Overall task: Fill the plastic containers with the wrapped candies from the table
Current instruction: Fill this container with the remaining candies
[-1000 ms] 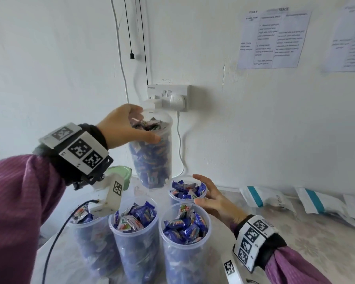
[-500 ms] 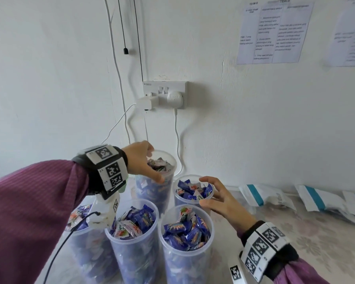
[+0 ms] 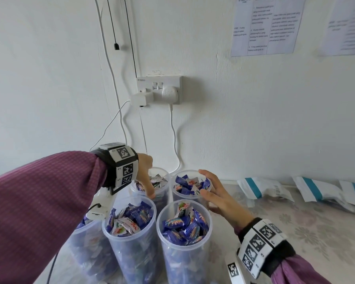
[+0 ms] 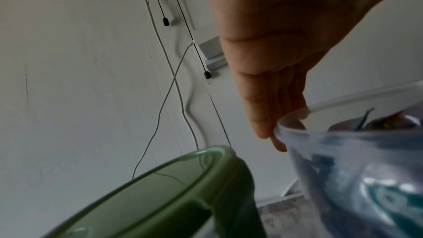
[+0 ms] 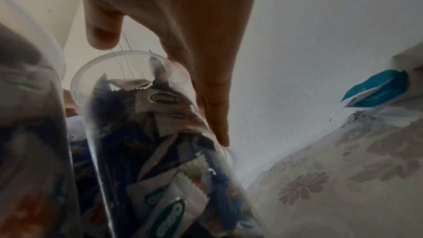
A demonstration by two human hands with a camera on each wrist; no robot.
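Note:
Several tall clear plastic containers stand close together, each full of blue and white wrapped candies [image 3: 182,226]. My left hand [image 3: 146,177] grips the back-left container [image 3: 161,188] at its rim, thumb down the front wall and fingers [image 4: 263,115] on the far side of the container [image 4: 343,169]. My right hand [image 3: 210,191] lies with straight fingers against the side of the back-right container [image 3: 184,198]; in the right wrist view my right hand [image 5: 206,88] touches the container [image 5: 137,133], thumb apart. Two more containers [image 3: 131,253] [image 3: 184,263] stand in front.
White and teal bags [image 3: 262,188] [image 3: 316,191] lie along the wall on the flowered tablecloth [image 3: 295,232]. A wall socket [image 3: 159,90] with plugs and hanging cables sits behind the containers. A green lid [image 4: 171,187] is close to my left wrist.
My left hand has brought the container down from head height to the table, next to the back-right one. My right hand has stayed beside the back-right container.

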